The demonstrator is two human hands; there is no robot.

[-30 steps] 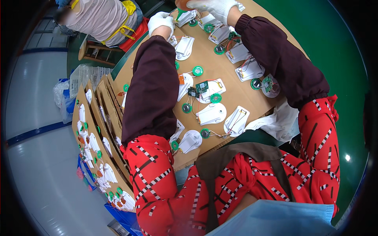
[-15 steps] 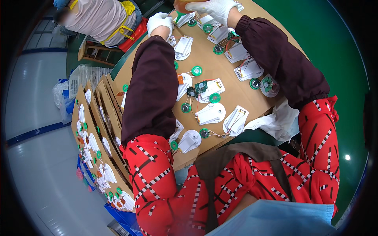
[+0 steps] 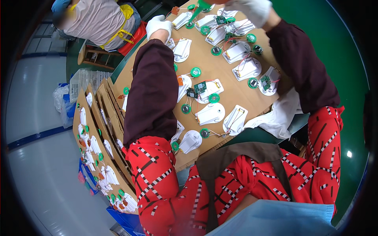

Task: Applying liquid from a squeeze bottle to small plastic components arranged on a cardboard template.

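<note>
My right hand (image 3: pixel 254 11), in a white glove, is closed around a squeeze bottle with an orange-brown body, mostly cut off by the top edge. Its long green nozzle (image 3: pixel 195 14) points down at the far end of the board, beside a white plastic housing (image 3: pixel 182 21). On the far left edge of the brown cardboard sheet (image 3: pixel 214 69) rests my left hand (image 3: pixel 158 27), also gloved; its fingers are turned away from view. Just below it lies another white housing (image 3: pixel 182 50). Several such housings, wired to green-rimmed round speakers (image 3: pixel 195 72) and green circuit boards (image 3: pixel 200 87), cover the sheet.
Cardboard sheets (image 3: pixel 108 114) bearing more housings stand stacked on the left. A white cloth (image 3: pixel 275 118) lies at the right near edge. Another person (image 3: pixel 100 23) sits at the upper left, beside a wooden stool (image 3: pixel 94 56) and a clear plastic crate (image 3: pixel 87 80).
My right hand has moved right with the bottle, and the nozzle tip has shifted right, away from my left hand. My left hand has drawn slightly down and left.
</note>
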